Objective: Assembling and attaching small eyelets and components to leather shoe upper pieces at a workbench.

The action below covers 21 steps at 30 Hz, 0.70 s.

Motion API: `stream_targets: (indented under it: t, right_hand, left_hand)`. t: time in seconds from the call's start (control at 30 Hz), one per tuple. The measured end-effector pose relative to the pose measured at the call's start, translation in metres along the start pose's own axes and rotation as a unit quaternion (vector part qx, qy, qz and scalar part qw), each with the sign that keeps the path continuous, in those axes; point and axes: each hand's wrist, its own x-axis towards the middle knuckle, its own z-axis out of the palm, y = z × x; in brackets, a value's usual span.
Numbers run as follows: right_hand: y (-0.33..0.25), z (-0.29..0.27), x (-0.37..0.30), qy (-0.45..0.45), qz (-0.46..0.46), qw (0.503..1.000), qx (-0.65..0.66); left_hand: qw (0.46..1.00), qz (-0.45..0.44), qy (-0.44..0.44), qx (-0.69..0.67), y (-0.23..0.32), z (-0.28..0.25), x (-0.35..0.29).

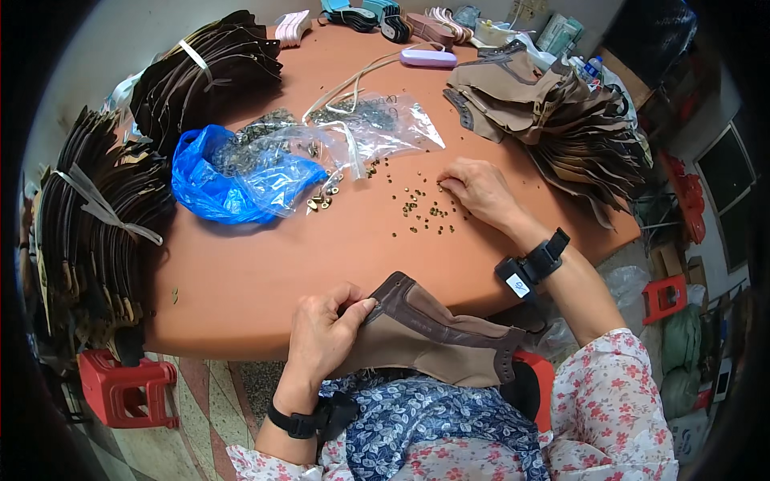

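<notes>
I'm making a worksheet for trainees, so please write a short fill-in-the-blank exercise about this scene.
The bare left hand holds a two-tone brown shoe upper; the bare hand near the tiny brass-coloured metal pieces is the ____ one.
The crumpled coloured plastic bag beside the clear one is ____.
The low plastic stool at lower left is ____.
Missing words: right; blue; red.

The orange table (241, 280) carries metal bits (434, 212), plastic bags (210, 196), brown stacks (553, 112).
</notes>
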Motion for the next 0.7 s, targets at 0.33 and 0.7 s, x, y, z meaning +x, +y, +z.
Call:
stream_targets:
  t: [0.33, 0.7]
  right_hand:
    - [0.006, 0.004, 0.003, -0.015, -0.013, 1.000, -0.010]
    - [-0.026, -0.010, -0.013, 0.025, 0.044, 0.998, 0.040]
  left_hand:
    - [1.000, 0.009, 0.004, -0.005, -0.002, 0.001, 0.000]
    - [0.999, -0.007, -0.037, -0.022, -0.003, -0.003, 0.004]
